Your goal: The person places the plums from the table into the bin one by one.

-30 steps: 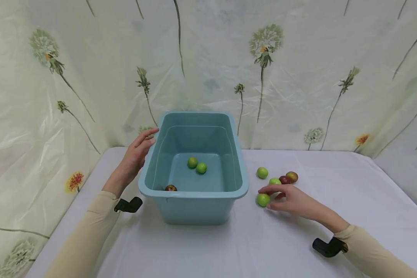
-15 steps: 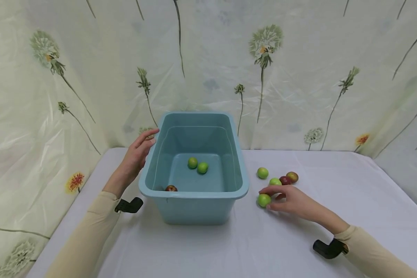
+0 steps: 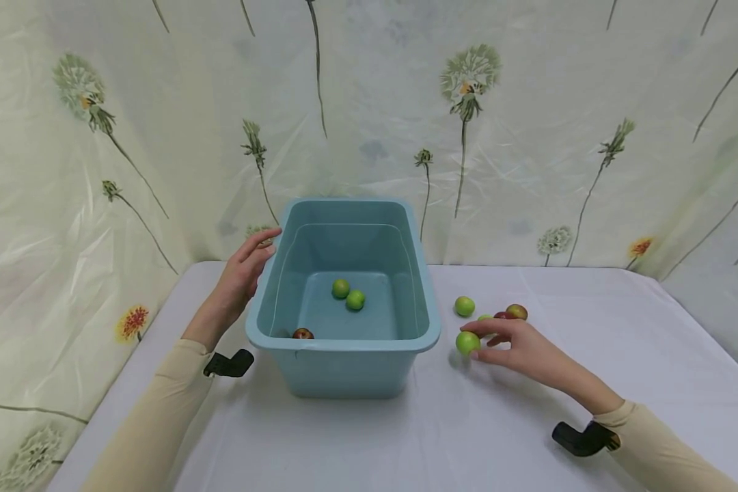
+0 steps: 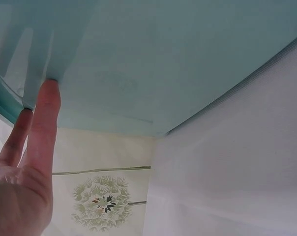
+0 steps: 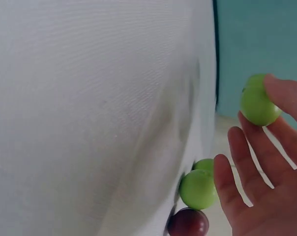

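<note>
My right hand [image 3: 523, 348] pinches a small round green fruit [image 3: 467, 343] between thumb and fingertips, just above the white cloth, with a shadow under it. In the right wrist view the thumb presses this green fruit [image 5: 259, 105] from one side. On the left, my left hand [image 3: 236, 277] touches the outer side of a pale blue plastic tub [image 3: 344, 369] with straight fingers, its fingertips against the wall in the left wrist view. Inside the tub lie two green fruits [image 3: 341, 288] and a red one [image 3: 303, 333] partly hidden by the near rim.
Beyond my right hand, a green fruit [image 3: 465, 305] lies apart. Close behind the fingers are another green fruit [image 5: 197, 189], a dark red one [image 5: 189, 222] and a reddish-brown one [image 3: 516, 311]. A flower-printed curtain [image 3: 369, 102] hangs behind the cloth-covered table [image 3: 357, 444].
My right hand has closed on the near green fruit and raised it slightly off the cloth. The left hand keeps its place at the tub.
</note>
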`<control>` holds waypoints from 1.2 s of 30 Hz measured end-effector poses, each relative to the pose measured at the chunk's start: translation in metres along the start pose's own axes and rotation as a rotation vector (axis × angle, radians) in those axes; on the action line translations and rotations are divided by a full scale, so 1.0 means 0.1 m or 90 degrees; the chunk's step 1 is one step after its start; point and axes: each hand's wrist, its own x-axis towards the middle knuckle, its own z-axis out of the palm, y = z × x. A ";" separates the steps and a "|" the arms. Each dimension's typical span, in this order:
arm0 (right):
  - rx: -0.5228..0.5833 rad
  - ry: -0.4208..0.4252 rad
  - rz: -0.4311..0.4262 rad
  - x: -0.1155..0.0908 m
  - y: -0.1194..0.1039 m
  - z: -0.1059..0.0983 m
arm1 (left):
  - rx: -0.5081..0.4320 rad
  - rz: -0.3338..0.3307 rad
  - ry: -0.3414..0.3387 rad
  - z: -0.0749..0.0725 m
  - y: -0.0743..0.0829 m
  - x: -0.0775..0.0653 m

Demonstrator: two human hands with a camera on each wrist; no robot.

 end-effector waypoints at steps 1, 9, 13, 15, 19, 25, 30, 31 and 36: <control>-0.001 0.004 0.001 0.00 -0.01 -0.01 | 0.002 -0.001 0.000 0.00 0.00 0.00; 0.010 0.046 -0.019 0.07 -0.04 0.00 | 0.012 -0.004 0.002 0.01 0.01 -0.01; 0.015 0.055 -0.020 0.09 -0.06 -0.01 | 0.016 -0.006 0.004 0.01 0.01 -0.02; 0.022 0.058 -0.023 0.10 -0.07 -0.03 | 0.016 -0.007 0.004 0.01 0.01 -0.02; 0.039 0.063 -0.026 0.13 -0.11 -0.05 | 0.015 -0.006 0.005 0.01 0.01 -0.02; 0.058 0.070 0.000 0.17 -0.16 -0.06 | 0.017 -0.006 0.007 0.01 0.02 -0.01; 0.062 0.084 0.001 0.21 -0.18 -0.06 | 0.008 -0.010 0.008 0.01 0.01 -0.01; 0.063 0.086 0.000 0.22 -0.18 -0.06 | 0.005 -0.011 0.008 0.01 0.01 -0.01; 0.062 0.094 -0.005 0.26 -0.20 -0.07 | 0.001 -0.012 0.009 0.00 0.01 0.00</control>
